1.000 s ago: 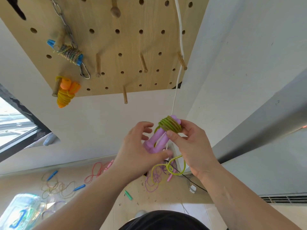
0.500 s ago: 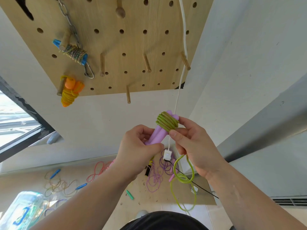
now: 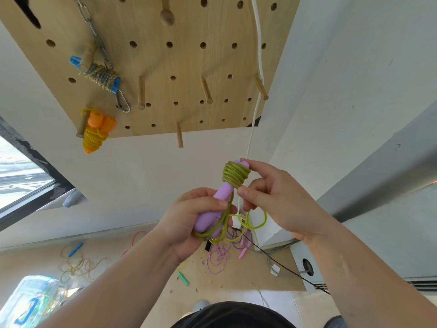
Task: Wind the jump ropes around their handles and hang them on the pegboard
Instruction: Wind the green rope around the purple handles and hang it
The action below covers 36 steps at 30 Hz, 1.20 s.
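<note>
The left hand (image 3: 189,223) has its grip wrapped round the lower end of the purple handles (image 3: 221,197), which it holds together as one bundle in front of the wall, below the pegboard (image 3: 165,55). Its thumb presses loose strands of the green cord (image 3: 235,174) against the plastic. The handles look light, rigid and smooth. They are the right place to hold, low down and clear of the winding. The cord seems thin, springy and slick, so the turns would likely loosen if tension drops. The right hand (image 3: 272,197) guards against that, its grip pinching the coil between forefinger on top and thumb below.

To look at, the handles are pale lilac, rounded and slightly waisted, and they tilt up to the right. The cord is yellow-green and glossy, packed in tight turns near the upper tips. A few slack loops (image 3: 256,221) hang between the two hands, left to wind. Any tucking of the tail is probably best done close to the coil, before the bundle goes onto a bare peg (image 3: 180,137).
</note>
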Each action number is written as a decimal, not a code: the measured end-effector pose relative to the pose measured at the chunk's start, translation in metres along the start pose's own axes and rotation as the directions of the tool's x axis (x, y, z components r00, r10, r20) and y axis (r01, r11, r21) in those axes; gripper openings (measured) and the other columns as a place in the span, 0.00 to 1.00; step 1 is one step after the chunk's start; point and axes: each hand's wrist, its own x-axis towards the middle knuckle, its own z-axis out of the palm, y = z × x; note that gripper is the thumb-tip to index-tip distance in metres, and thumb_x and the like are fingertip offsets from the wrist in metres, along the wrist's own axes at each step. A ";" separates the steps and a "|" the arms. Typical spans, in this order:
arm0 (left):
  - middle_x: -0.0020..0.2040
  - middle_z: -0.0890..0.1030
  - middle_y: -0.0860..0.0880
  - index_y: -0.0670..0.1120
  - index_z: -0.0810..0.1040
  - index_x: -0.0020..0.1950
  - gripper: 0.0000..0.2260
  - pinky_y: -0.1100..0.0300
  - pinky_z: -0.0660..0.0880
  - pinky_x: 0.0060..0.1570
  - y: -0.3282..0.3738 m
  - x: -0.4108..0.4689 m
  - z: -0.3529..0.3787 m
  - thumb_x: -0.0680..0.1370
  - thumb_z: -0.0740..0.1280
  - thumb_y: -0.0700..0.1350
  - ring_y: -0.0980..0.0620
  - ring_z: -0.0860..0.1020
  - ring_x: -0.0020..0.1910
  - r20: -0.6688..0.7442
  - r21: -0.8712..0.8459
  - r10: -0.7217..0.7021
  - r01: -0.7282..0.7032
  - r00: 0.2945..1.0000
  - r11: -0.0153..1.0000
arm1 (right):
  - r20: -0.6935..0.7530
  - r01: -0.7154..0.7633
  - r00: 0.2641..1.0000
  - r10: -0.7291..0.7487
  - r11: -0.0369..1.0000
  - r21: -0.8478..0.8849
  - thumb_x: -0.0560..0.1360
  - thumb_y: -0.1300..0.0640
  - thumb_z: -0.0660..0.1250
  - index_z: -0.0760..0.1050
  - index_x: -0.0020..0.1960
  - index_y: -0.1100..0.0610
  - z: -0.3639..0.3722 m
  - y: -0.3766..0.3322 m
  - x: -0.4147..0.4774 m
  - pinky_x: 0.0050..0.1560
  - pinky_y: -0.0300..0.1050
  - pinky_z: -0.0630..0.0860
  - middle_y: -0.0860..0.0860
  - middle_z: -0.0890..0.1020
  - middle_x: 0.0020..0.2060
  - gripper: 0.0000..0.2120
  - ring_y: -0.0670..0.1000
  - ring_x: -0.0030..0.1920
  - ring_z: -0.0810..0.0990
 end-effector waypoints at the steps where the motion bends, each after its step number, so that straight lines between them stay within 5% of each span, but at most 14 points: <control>1: 0.43 0.79 0.34 0.35 0.76 0.52 0.16 0.56 0.74 0.27 0.001 -0.001 -0.001 0.66 0.70 0.36 0.41 0.79 0.33 0.053 -0.041 -0.022 0.024 0.998 0.999 | 0.010 0.002 1.000 -0.003 1.000 0.014 0.78 0.53 0.72 0.70 0.71 0.40 -0.001 0.000 0.000 0.45 0.54 0.77 0.52 0.82 0.31 0.24 0.50 0.36 0.79; 3: 0.44 0.78 0.34 0.35 0.76 0.56 0.18 0.54 0.76 0.28 0.002 -0.001 -0.002 0.66 0.70 0.37 0.40 0.80 0.34 0.182 -0.105 -0.059 0.079 0.981 0.991 | 0.072 0.017 0.997 -0.019 0.999 0.036 0.77 0.48 0.71 0.73 0.65 0.37 -0.002 0.001 -0.001 0.38 0.48 0.76 0.52 0.78 0.27 0.19 0.51 0.31 0.75; 5: 0.44 0.79 0.35 0.36 0.79 0.54 0.17 0.54 0.77 0.29 0.004 0.000 -0.003 0.67 0.72 0.39 0.41 0.79 0.34 0.309 -0.113 -0.088 0.128 0.947 0.985 | 0.109 0.031 0.993 -0.042 0.994 0.103 0.75 0.45 0.71 0.77 0.59 0.41 0.000 0.002 0.000 0.42 0.46 0.79 0.51 0.77 0.28 0.13 0.50 0.31 0.75; 9: 0.43 0.78 0.36 0.38 0.81 0.53 0.20 0.53 0.77 0.30 0.001 0.004 -0.007 0.64 0.80 0.43 0.41 0.79 0.35 0.435 -0.169 -0.139 0.233 0.890 0.958 | 0.077 0.054 0.995 -0.064 0.990 0.128 0.73 0.41 0.70 0.75 0.61 0.48 0.005 0.004 0.005 0.45 0.61 0.83 0.49 0.81 0.53 0.20 0.52 0.45 0.82; 12: 0.44 0.79 0.34 0.36 0.81 0.53 0.21 0.49 0.80 0.34 -0.004 0.007 -0.009 0.65 0.81 0.43 0.38 0.81 0.37 0.465 -0.220 -0.123 0.250 0.877 0.943 | 0.076 0.029 0.996 -0.046 0.977 0.213 0.72 0.43 0.71 0.74 0.60 0.52 0.009 0.006 0.006 0.39 0.52 0.79 0.48 0.83 0.50 0.21 0.49 0.40 0.82; 15: 0.46 0.81 0.33 0.36 0.83 0.54 0.23 0.46 0.80 0.43 -0.005 0.010 -0.012 0.65 0.81 0.48 0.35 0.82 0.42 0.377 -0.102 -0.128 0.178 0.917 0.979 | -0.007 0.002 1.000 0.000 0.962 0.275 0.70 0.43 0.73 0.75 0.59 0.54 0.015 0.012 0.005 0.39 0.52 0.77 0.48 0.85 0.44 0.23 0.52 0.42 0.84; 18: 0.48 0.84 0.37 0.42 0.85 0.53 0.25 0.45 0.75 0.48 -0.006 0.012 -0.013 0.64 0.77 0.58 0.32 0.82 0.47 0.036 0.236 0.011 -0.019 0.999 0.972 | -0.180 -0.048 0.980 0.082 0.982 0.185 0.70 0.43 0.76 0.74 0.57 0.52 0.021 0.019 0.004 0.37 0.51 0.78 0.52 0.86 0.45 0.21 0.58 0.45 0.85; 20: 0.52 0.84 0.49 0.52 0.82 0.59 0.30 0.50 0.77 0.48 -0.006 0.008 -0.007 0.60 0.77 0.62 0.41 0.83 0.51 -0.062 0.524 0.215 -0.152 0.975 0.838 | -0.298 -0.101 0.944 0.143 0.983 0.151 0.74 0.47 0.75 0.74 0.55 0.52 0.022 0.019 0.003 0.37 0.54 0.79 0.53 0.85 0.43 0.16 0.56 0.42 0.84; 22: 0.57 0.77 0.61 0.60 0.72 0.65 0.36 0.64 0.75 0.51 -0.009 0.002 0.002 0.58 0.78 0.62 0.59 0.79 0.54 -0.020 0.826 0.358 -0.186 0.933 0.532 | -0.379 -0.141 0.903 0.203 0.973 0.185 0.75 0.49 0.75 0.73 0.54 0.54 0.024 0.016 0.003 0.38 0.53 0.80 0.51 0.82 0.38 0.15 0.49 0.37 0.81; 24: 0.59 0.70 0.64 0.62 0.65 0.68 0.39 0.63 0.74 0.57 -0.019 0.004 0.009 0.61 0.79 0.58 0.62 0.74 0.58 0.056 0.934 0.454 -0.207 0.889 0.290 | -0.425 -0.159 0.875 0.232 0.967 0.201 0.74 0.49 0.76 0.73 0.53 0.54 0.027 0.013 0.005 0.39 0.53 0.80 0.48 0.81 0.36 0.16 0.45 0.35 0.80; 27: 0.57 0.70 0.61 0.55 0.67 0.68 0.34 0.61 0.72 0.56 -0.032 0.013 0.007 0.66 0.79 0.52 0.54 0.74 0.59 0.109 0.951 0.573 -0.254 0.812 0.179 | -0.447 -0.157 0.867 0.220 0.972 0.174 0.72 0.47 0.77 0.73 0.52 0.53 0.033 0.009 0.005 0.43 0.53 0.80 0.43 0.80 0.32 0.17 0.43 0.36 0.81; 30: 0.48 0.76 0.56 0.46 0.75 0.60 0.22 0.62 0.69 0.45 -0.030 0.018 0.003 0.69 0.78 0.43 0.50 0.78 0.47 0.135 0.953 0.695 -0.285 0.707 0.105 | -0.430 -0.125 0.882 0.194 0.975 0.184 0.73 0.48 0.77 0.72 0.52 0.54 0.037 0.005 0.003 0.41 0.54 0.80 0.40 0.79 0.30 0.17 0.45 0.35 0.81; 33: 0.42 0.81 0.55 0.46 0.77 0.54 0.16 0.62 0.73 0.38 -0.025 0.017 0.001 0.68 0.74 0.42 0.54 0.77 0.40 0.118 0.936 0.741 -0.322 0.661 0.138 | -0.361 -0.074 0.918 0.164 0.965 0.251 0.75 0.51 0.74 0.71 0.53 0.56 0.032 0.002 0.001 0.34 0.52 0.77 0.44 0.79 0.30 0.16 0.47 0.31 0.77; 36: 0.40 0.82 0.55 0.49 0.78 0.50 0.14 0.63 0.74 0.38 -0.018 0.013 0.002 0.68 0.74 0.38 0.55 0.79 0.41 -0.013 0.868 0.664 -0.321 0.748 0.379 | -0.264 -0.042 0.955 0.133 0.945 0.323 0.79 0.54 0.70 0.70 0.56 0.59 0.027 0.000 -0.001 0.35 0.50 0.74 0.43 0.77 0.29 0.12 0.46 0.26 0.70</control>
